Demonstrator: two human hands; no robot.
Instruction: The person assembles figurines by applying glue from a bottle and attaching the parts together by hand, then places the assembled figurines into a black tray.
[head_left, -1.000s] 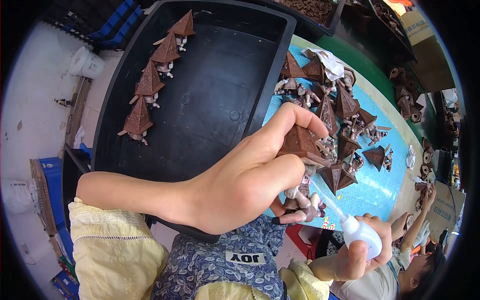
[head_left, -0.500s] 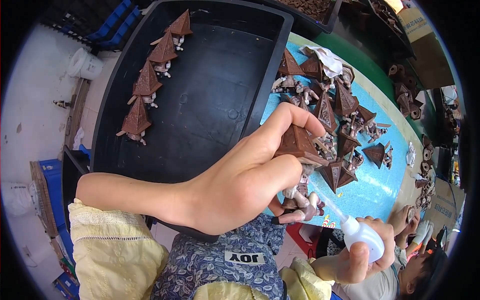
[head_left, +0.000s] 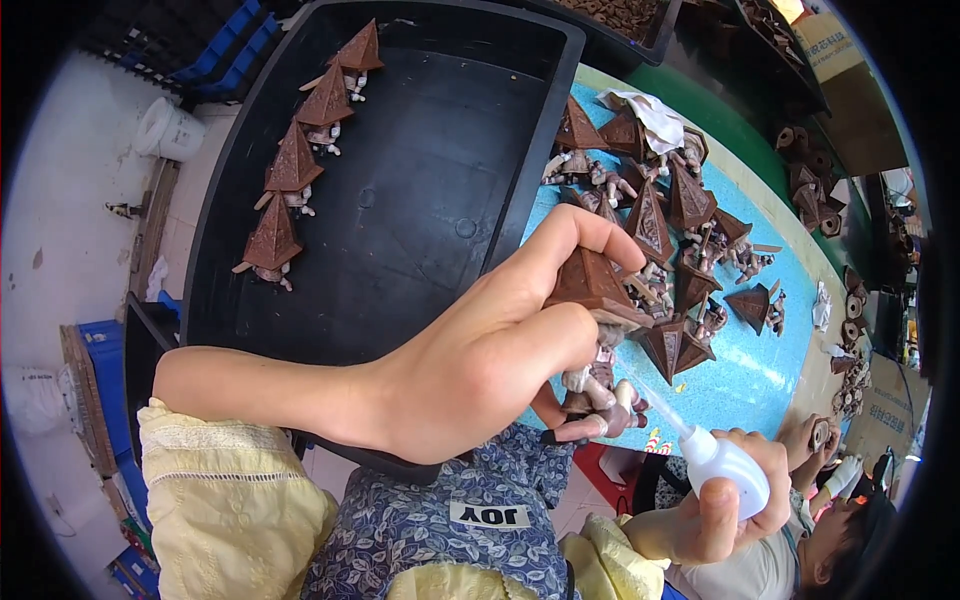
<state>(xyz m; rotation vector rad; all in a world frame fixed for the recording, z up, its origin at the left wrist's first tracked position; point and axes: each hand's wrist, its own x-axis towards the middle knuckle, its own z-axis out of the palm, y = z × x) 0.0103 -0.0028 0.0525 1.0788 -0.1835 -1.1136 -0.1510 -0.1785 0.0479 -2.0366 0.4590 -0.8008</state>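
Note:
My left hand (head_left: 480,365) is closed around a small figurine (head_left: 600,390) with a brown pyramid-shaped top (head_left: 592,282), held over the near edge of the blue tabletop. Pink and brown limbs of the figurine stick out below my fingers; part of its body is hidden behind the hand. In my right hand (head_left: 740,505) is a white squeeze bottle (head_left: 725,475) with a long thin clear nozzle. The nozzle points up and left at the figurine's underside, its tip close to it; whether they touch I cannot tell.
Several more figurines (head_left: 690,200) crowd the blue tabletop (head_left: 755,375), a white crumpled tissue (head_left: 650,120) among them. A large black tray (head_left: 430,170) holds a row of figurines (head_left: 293,160) along its left side. At right, a co-worker (head_left: 830,540) handles a small brown piece.
The figurine in my left hand has tilted and shifted slightly. The bottle stays nearly where it was. The co-worker's hands have moved a little.

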